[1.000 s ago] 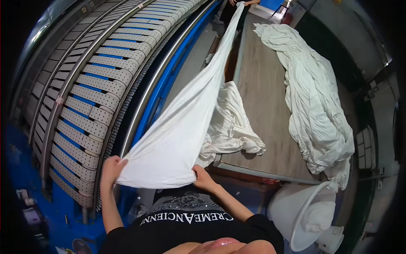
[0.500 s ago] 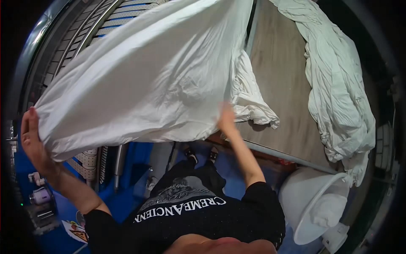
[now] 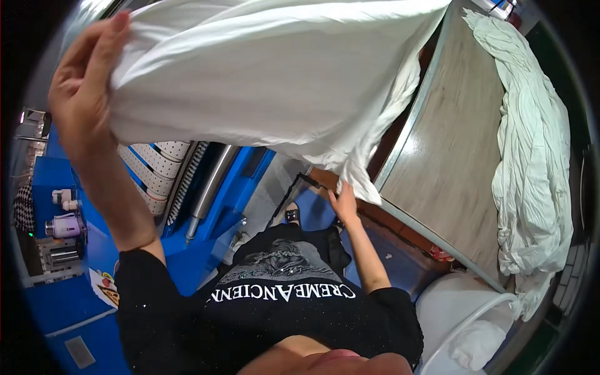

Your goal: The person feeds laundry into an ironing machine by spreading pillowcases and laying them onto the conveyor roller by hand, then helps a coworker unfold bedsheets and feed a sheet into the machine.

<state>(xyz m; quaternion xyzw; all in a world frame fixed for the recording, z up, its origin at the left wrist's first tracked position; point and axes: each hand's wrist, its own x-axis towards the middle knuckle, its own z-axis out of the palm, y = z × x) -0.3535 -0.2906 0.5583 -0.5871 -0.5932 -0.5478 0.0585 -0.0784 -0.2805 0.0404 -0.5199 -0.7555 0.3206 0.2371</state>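
A large white sheet [image 3: 269,94] hangs spread across the upper part of the view. My left hand [image 3: 84,87] is raised at the upper left and gripped on one end of it, the fingers partly behind the cloth. Lower down, my right hand [image 3: 344,205] is beside the bunched corner that droops near the table's edge. Its thumb stands apart from the fingers; whether it touches the cloth is hard to tell.
Right of the sheet is a wood-topped table [image 3: 447,144] with a metal edge. A crumpled white cloth [image 3: 531,169] lies along its far side. Below stands a white tub [image 3: 437,306] with white cloth inside. At left is a blue machine with a metal roller [image 3: 211,187] and perforated bands [image 3: 153,172].
My left hand has risen and lifted its end of the sheet. The corner that lay on the table now hangs off its edge. My right hand has shifted slightly down, its fingers apart.
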